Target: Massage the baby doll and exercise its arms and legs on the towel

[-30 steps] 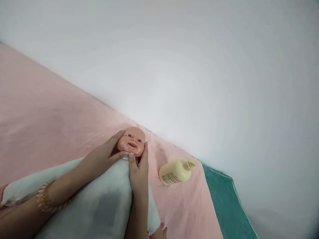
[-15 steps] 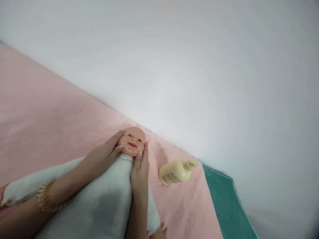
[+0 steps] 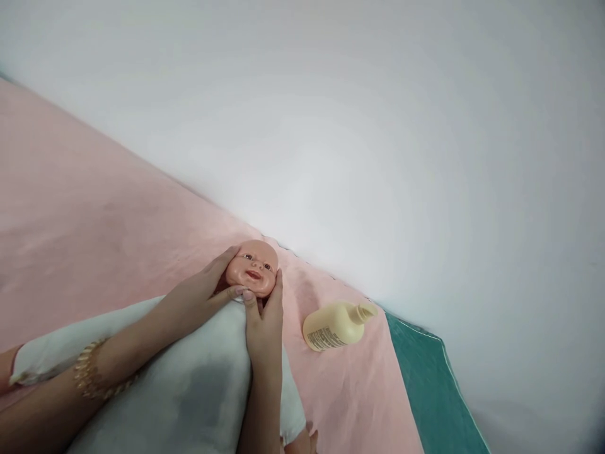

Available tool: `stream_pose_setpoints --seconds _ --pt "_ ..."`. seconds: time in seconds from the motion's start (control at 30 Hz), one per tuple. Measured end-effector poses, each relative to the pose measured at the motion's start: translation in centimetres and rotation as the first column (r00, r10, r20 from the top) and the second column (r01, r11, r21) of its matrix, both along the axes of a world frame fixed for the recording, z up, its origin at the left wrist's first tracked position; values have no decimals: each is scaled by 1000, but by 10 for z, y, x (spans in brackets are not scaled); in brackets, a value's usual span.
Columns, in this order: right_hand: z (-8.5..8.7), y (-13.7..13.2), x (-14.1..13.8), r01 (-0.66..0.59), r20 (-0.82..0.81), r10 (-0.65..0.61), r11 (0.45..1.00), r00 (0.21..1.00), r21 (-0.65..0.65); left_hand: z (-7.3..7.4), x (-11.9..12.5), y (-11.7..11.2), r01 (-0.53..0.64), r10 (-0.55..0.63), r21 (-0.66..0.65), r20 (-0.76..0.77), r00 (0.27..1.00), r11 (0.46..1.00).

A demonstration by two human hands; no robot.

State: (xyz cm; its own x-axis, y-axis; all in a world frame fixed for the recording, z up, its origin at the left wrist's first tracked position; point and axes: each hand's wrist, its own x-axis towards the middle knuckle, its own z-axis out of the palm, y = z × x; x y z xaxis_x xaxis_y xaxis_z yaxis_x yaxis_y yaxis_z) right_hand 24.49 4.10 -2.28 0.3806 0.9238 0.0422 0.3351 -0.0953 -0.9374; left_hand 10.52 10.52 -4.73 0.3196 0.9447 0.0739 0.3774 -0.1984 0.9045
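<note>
A baby doll [image 3: 203, 359] in a white garment lies on its back, its bald head [image 3: 259, 252] pointing toward the wall. My left hand [image 3: 208, 287] cups one side of that head, fingers along the cheek. On the other side my right hand [image 3: 265, 321] holds it in the same way. Both thumbs come together under the doll's chin, over the collar, and hide the neck. Parts of the fingers behind the head are out of sight. A beaded bracelet [image 3: 89, 372] circles my left wrist. Right of the doll stands a pale yellow pump bottle [image 3: 331, 325] with printed text.
A pink sheet [image 3: 118, 233] with soft wrinkles covers the surface under the doll. At the right its edge gives way to a green surface [image 3: 430, 372]. A plain white wall [image 3: 354, 126] rises behind.
My thumbs have slid from the doll's cheeks and jaw down to below its chin, where they now meet. The head has shifted very slightly right. The bottle stays in place.
</note>
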Motion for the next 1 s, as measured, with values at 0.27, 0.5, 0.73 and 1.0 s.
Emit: stream_pose_setpoints --seconds 0.27,0.5,0.73,1.0 --pt "-2 -1 1 -19 61 17 999 998 40 2 0 0 -4 4 15 33 999 1000" --pt "5 -8 9 -80 197 77 997 977 7 -3 1 5 -21 23 82 -15 1000 996" --pt "53 -40 14 -82 402 154 978 903 -191 9 -3 3 34 -38 81 50 998 996" --pt "100 -99 53 244 204 -292 942 934 230 49 -18 -18 -110 108 314 26 994 943"
